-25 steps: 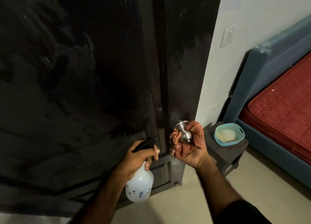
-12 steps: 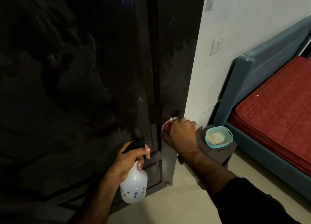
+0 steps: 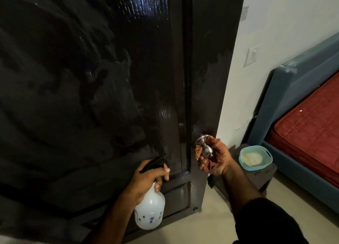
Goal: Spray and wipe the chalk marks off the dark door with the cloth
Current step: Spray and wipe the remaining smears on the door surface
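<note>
Head view, step: The wipe is on, and it's down at the metal door knob [image 3: 205, 147] near the right edge of the dark door [image 3: 91, 97], low on the panel.
Head view, right hand: The right hand [image 3: 217, 161] cups the knob from below, palm up, with the checked cloth [image 3: 219, 150] bunched between palm and metal; fingers are curled round cloth and knob together.
Head view, left hand: The left hand [image 3: 146, 177] grips the neck of the white spray bottle [image 3: 149, 212], fingers closed under the black trigger, nozzle towards the door just left of the stile. Bottle hangs upright, off the floor.
Head view, door: Broad wet streaks and smears shine across the panel. I can't pick out any clear chalk lines in this light, only dull patches.
Head view, surroundings: A teal bowl [image 3: 255, 157] sits on a dark stool [image 3: 256, 176] just right of the door, beside the bed [image 3: 311, 126].
Next move, my read: Twist the cloth right round the knob to clean its far side, then return to the dull patches on the panel, spraying first, wiping after.
</note>
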Action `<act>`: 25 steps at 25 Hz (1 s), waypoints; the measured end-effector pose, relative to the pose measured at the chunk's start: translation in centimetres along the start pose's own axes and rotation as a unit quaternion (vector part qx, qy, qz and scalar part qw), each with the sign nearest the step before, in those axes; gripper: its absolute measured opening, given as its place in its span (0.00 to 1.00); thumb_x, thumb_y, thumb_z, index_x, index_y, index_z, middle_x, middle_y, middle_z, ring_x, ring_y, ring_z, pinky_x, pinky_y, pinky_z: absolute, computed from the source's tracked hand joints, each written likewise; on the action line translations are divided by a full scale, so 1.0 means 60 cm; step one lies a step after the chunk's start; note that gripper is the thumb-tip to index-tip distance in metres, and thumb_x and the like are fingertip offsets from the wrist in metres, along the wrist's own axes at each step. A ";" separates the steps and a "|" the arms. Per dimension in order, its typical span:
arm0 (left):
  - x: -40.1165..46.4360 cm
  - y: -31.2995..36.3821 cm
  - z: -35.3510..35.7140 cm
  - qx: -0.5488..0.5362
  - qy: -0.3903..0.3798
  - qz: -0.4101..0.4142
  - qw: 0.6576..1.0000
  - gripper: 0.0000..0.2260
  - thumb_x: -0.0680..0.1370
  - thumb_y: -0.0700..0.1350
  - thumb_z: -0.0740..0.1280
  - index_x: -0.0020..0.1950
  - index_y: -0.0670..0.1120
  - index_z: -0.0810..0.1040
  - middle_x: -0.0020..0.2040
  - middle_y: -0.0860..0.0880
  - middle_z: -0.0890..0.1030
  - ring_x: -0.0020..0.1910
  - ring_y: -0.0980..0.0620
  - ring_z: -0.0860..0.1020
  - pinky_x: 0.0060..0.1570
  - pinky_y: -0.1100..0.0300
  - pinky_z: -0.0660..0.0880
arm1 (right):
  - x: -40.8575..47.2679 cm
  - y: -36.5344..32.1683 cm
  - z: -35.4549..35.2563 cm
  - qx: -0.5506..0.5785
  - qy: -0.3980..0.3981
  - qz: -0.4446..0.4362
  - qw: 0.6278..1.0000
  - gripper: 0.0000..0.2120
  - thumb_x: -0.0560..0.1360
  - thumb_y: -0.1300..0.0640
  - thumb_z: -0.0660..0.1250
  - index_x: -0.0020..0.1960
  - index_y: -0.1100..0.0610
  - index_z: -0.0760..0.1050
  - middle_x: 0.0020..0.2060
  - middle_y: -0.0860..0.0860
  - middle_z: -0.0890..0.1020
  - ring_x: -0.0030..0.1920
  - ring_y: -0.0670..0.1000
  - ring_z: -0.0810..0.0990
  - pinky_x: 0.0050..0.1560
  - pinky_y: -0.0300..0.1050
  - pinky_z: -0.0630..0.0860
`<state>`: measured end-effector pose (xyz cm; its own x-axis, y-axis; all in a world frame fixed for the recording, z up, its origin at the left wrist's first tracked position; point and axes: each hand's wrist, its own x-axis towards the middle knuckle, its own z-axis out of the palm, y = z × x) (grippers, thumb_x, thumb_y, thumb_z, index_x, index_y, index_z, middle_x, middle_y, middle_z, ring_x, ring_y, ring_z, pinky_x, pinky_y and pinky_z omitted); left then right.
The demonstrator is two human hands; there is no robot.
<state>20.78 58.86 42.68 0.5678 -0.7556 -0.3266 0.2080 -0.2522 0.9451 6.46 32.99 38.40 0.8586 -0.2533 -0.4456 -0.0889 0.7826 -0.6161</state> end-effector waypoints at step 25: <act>-0.020 -0.011 -0.018 -0.019 0.023 0.008 1.000 0.11 0.74 0.41 0.77 0.52 0.37 0.81 0.42 0.36 0.83 0.26 0.48 0.69 0.30 0.56 0.70 | -0.049 -0.068 0.021 -0.567 0.269 -0.077 0.775 0.23 0.76 0.38 0.76 0.59 0.55 0.80 0.50 0.53 0.86 0.48 0.53 0.84 0.45 0.47 0.78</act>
<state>20.84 60.60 42.44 0.6072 -0.7302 -0.3131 0.2289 -0.2166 0.9490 4.92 31.25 43.02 0.5952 -0.7330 -0.3294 -0.6551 -0.2052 -0.7272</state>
